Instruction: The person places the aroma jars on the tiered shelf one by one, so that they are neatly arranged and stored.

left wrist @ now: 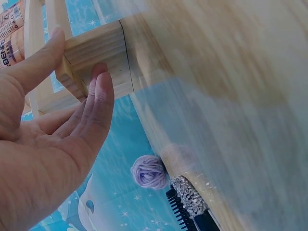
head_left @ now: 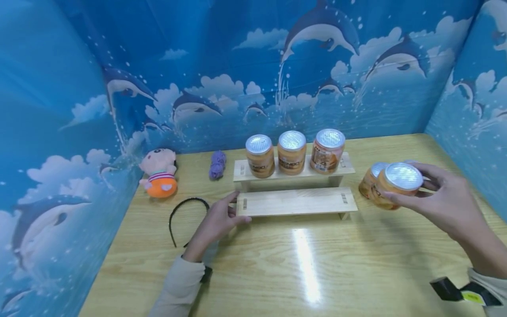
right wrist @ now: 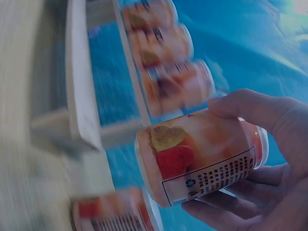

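Note:
My right hand (head_left: 447, 198) grips a jar (head_left: 398, 182) with a silver lid and an orange, printed label, thumb on one side and fingers on the other. In the right wrist view the held jar (right wrist: 202, 156) lies slanted across the picture, with a red and a yellow heart shape on its label. Another jar (head_left: 368, 185) shows just behind it, partly hidden. My left hand (head_left: 217, 220) holds the left end of the lower step of a pale wooden two-step rack (head_left: 293, 202). In the left wrist view thumb and fingers lie about the wooden end (left wrist: 103, 53).
Three similar jars (head_left: 292, 158) stand in a row on the upper step. To the left are a plush toy (head_left: 160, 174), a purple yarn bundle (head_left: 217, 165) and a black headband (head_left: 172, 215). Blue dolphin-print cloth (head_left: 222, 53) walls the back and sides of the wooden table (head_left: 257, 273).

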